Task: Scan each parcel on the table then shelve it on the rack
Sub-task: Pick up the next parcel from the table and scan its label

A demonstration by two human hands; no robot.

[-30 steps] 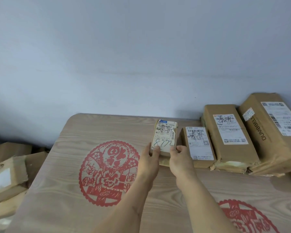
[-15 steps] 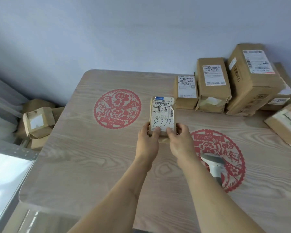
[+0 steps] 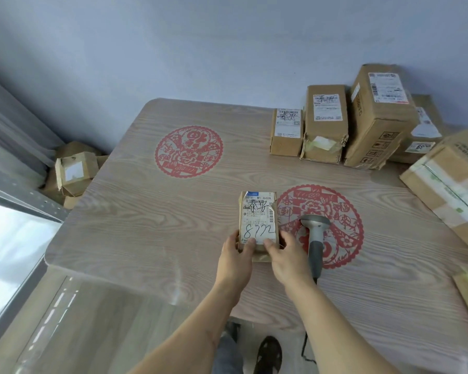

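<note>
Between both hands, a small kraft-paper parcel [image 3: 257, 220] with a torn white label lies on the wood-grain desk [image 3: 135, 228]; left hand [image 3: 234, 259] and right hand [image 3: 285, 256] pinch its near end. Just right of the grip lies a grey handheld scanner [image 3: 315, 238].

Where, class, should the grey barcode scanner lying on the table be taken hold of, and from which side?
Grip the scanner by its long slim handle, coming from above and the near side with the right hand. It lies flat, wide head pointing away, handle toward the person, right beside that hand, so the fingers can probably wrap it easily.
</note>
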